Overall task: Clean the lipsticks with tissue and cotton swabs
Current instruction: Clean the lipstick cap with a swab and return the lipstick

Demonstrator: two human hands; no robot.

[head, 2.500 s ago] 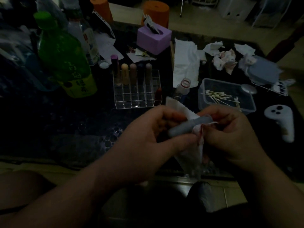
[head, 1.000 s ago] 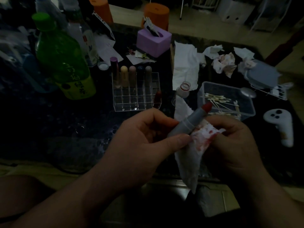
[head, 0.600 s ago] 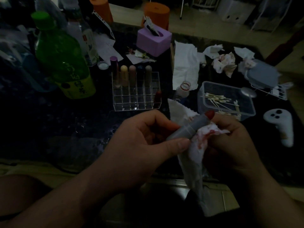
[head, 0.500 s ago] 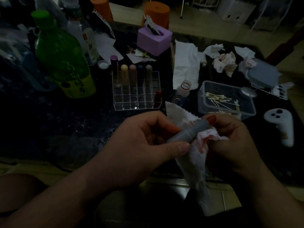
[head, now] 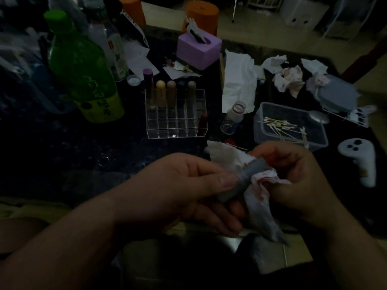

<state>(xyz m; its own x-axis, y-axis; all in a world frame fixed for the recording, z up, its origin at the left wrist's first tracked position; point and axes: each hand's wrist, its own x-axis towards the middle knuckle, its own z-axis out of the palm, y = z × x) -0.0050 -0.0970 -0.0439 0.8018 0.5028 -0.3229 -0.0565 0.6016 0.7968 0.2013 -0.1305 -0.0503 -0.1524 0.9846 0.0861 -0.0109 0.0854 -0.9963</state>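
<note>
At the far left of the dark worktop [head: 62, 155] stands a green bottle [head: 83, 70], with a clear bottle [head: 109, 45] behind it. To their right is a clear organiser [head: 178, 128]. Five capped lipsticks [head: 171, 95] stand upright in its back row, and one red lipstick [head: 202, 123] stands in the front right corner compartment. A purple tissue box [head: 199, 50] sits behind the organiser.

In the foreground, the left hand [head: 184, 189] has its grip closed round the lower part of a grey lipstick tube [head: 249, 178], thumb lying along the tube and fingers curled beneath. The tube tilts up to the right. A red-stained tissue [head: 257, 197] is wrapped about its upper end and hangs down below. The right hand [head: 293, 178] has its grip pinched on the tissue over the tube's tip, which is hidden.

Beyond the hands lie a flat white tissue sheet [head: 238, 84] and a small bottle [head: 233, 118]. Next come a clear box [head: 261, 139] holding cotton swabs [head: 276, 123], and used crumpled tissues [head: 289, 78] behind it. A white controller [head: 360, 162] lies at the far right.
</note>
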